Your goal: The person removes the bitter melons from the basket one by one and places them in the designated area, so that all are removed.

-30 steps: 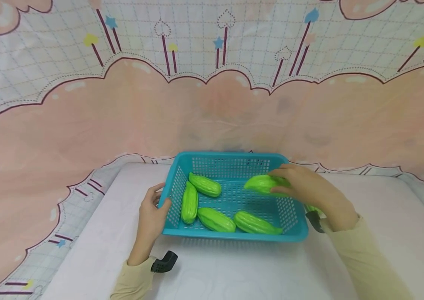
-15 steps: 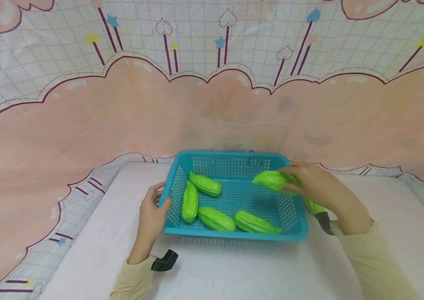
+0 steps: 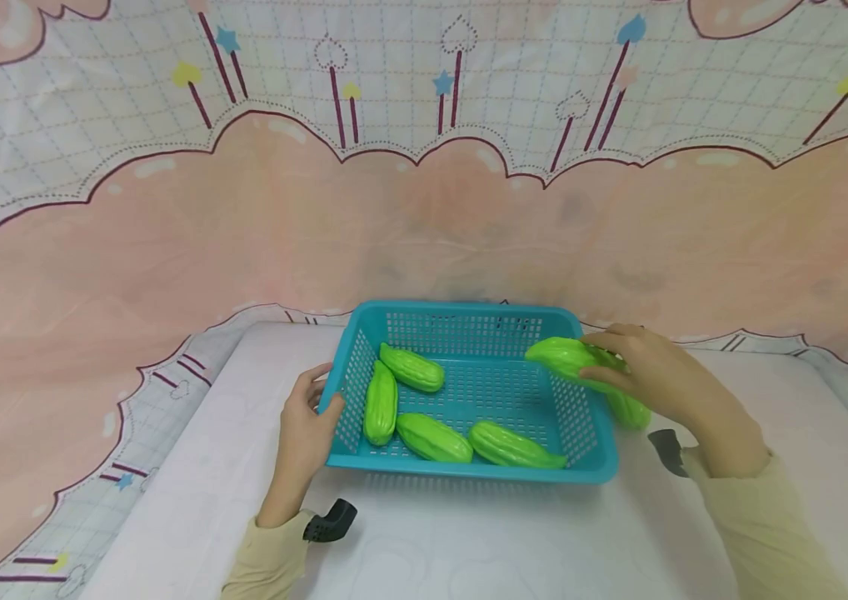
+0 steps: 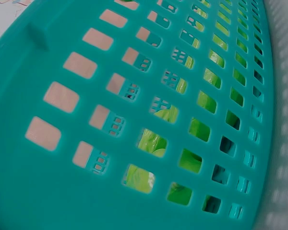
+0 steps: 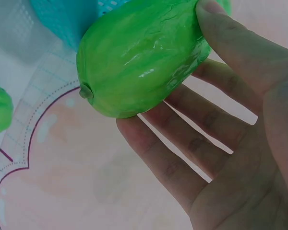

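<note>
My right hand (image 3: 660, 379) pinches a light green, ridged bitter melon (image 3: 562, 357) between thumb and fingers, lifted over the right rim of a turquoise plastic basket (image 3: 469, 473). In the right wrist view the bitter melon (image 5: 139, 57) shows its small stem nub, with the thumb on one side and the fingertips on the other. My left hand (image 3: 306, 433) grips the basket's left rim, thumb inside. Filling most of the left wrist view is the perforated basket wall (image 4: 48, 187), green showing through its holes. Several bitter melons lie inside, including one at the left wall (image 3: 381, 404).
Outside the basket, against its right side, lies another bitter melon (image 3: 630, 414), partly hidden by the held one. A white-covered table (image 3: 424, 542) bears the basket. Right behind it hangs a pink and white patterned cloth (image 3: 424, 225).
My right hand has carried the bitter melon rightward, from over the basket's inside to over its right rim. More of the bitter melon outside now shows. The left hand stays in place.
</note>
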Demonstrator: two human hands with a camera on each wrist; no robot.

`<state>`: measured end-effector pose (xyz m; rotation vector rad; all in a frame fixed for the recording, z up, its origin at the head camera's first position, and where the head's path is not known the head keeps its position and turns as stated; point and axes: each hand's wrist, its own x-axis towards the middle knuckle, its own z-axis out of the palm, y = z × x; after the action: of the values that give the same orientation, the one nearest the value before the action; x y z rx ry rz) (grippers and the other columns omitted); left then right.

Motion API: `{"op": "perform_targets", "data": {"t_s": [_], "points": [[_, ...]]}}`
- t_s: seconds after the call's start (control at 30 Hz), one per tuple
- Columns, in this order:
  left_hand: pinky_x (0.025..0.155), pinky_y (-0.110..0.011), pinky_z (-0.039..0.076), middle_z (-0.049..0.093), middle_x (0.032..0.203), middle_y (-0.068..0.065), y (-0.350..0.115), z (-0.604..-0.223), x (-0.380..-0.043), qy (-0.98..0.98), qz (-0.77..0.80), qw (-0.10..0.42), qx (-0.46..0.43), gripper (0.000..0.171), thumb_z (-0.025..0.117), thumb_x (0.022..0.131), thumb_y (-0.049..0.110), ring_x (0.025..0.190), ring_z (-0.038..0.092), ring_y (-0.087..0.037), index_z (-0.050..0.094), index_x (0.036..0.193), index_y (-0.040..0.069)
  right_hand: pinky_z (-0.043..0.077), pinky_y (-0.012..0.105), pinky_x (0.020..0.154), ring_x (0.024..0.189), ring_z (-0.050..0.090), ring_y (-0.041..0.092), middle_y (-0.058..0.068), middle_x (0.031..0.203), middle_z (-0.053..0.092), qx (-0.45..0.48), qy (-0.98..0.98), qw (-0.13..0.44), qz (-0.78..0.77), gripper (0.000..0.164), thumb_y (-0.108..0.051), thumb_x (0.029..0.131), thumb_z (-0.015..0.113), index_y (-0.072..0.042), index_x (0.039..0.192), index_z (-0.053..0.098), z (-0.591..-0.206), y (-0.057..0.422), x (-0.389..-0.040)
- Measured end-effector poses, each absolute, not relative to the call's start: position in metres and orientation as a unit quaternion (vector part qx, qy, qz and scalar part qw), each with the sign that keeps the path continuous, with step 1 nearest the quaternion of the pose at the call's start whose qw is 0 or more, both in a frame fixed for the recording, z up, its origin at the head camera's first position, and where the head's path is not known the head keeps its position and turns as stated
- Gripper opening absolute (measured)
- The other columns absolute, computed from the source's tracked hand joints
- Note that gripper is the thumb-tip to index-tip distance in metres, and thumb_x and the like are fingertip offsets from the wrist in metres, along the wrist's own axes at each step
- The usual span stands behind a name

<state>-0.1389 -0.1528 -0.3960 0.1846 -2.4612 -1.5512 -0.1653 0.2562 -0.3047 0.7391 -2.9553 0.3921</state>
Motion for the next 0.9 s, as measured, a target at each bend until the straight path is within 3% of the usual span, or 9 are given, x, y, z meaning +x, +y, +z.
{"op": "perform_targets", "data": {"t_s": [0.3, 0.53, 0.9], "points": [[0.088, -0.048, 0.051, 0.063, 0.124, -0.023, -0.153, -0.395, -0.138, -0.840, -0.527, 0.115, 0.061, 0.049, 0.051, 0.095, 0.004, 0.112, 0.061, -0.033, 0.046, 0.143, 0.004, 0.048, 0.058, 0.094, 0.115, 0.059, 0.041, 0.020, 0.124, 0.066, 0.226, -0.962, 0.042, 0.145, 0.049, -0.030, 0.090, 0.073, 0.000, 0.127, 0.064, -0.308, 0.266, -0.164], [0.089, -0.047, 0.050, 0.063, 0.124, -0.022, -0.154, -0.397, -0.140, -0.837, -0.532, 0.111, 0.062, 0.049, 0.052, 0.095, 0.005, 0.112, 0.061, -0.032, 0.046, 0.143, 0.005, 0.053, 0.053, 0.086, 0.095, 0.064, 0.029, 0.012, 0.107, 0.069, 0.211, -0.965, 0.042, 0.148, 0.049, -0.029, 0.090, 0.073, 0.002, 0.127, 0.063, -0.311, 0.274, -0.162], [0.088, -0.047, 0.049, 0.063, 0.123, -0.023, -0.153, -0.396, -0.138, -0.835, -0.534, 0.117, 0.058, 0.048, 0.052, 0.095, 0.004, 0.112, 0.060, -0.033, 0.046, 0.143, 0.003, 0.055, 0.050, 0.081, 0.090, 0.066, 0.026, 0.005, 0.100, 0.069, 0.183, -0.964, 0.024, 0.189, 0.042, -0.030, 0.092, 0.071, -0.003, 0.124, 0.065, -0.319, 0.292, -0.163]]}}
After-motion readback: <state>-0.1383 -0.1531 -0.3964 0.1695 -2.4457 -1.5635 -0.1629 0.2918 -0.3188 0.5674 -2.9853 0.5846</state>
